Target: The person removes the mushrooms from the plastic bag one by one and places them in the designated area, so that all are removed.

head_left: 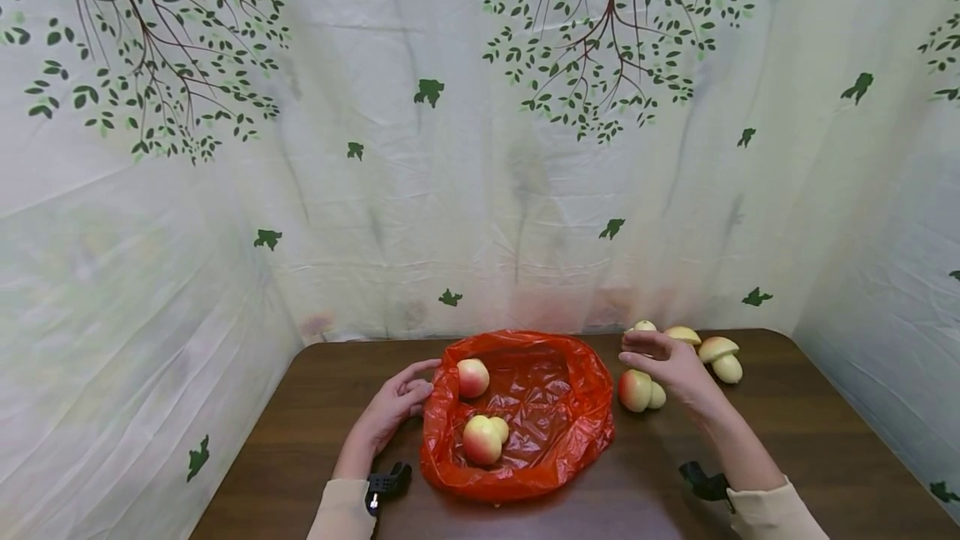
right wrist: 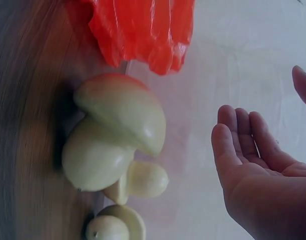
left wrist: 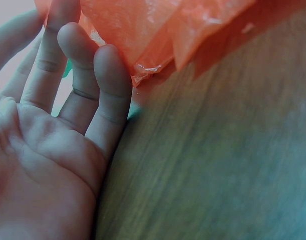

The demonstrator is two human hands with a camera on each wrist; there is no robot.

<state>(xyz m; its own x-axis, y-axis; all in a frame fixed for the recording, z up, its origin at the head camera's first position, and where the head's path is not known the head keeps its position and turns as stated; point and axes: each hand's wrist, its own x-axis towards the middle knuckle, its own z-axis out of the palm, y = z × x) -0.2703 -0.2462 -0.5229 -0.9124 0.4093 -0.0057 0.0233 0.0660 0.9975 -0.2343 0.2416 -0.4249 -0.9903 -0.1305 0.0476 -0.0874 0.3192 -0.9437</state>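
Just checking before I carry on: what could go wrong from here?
The red plastic bag looks limp and crumpled, so it might fold inward if the left hand at its edge shifts. The right hand hovers near the mushroom just beside the bag; a clumsy grasp could set that rounded piece rolling.

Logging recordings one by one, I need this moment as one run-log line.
left hand touching red plastic bag | right hand holding nothing, near loose mushrooms | bagged mushrooms: two | loose mushrooms: four, right of bag
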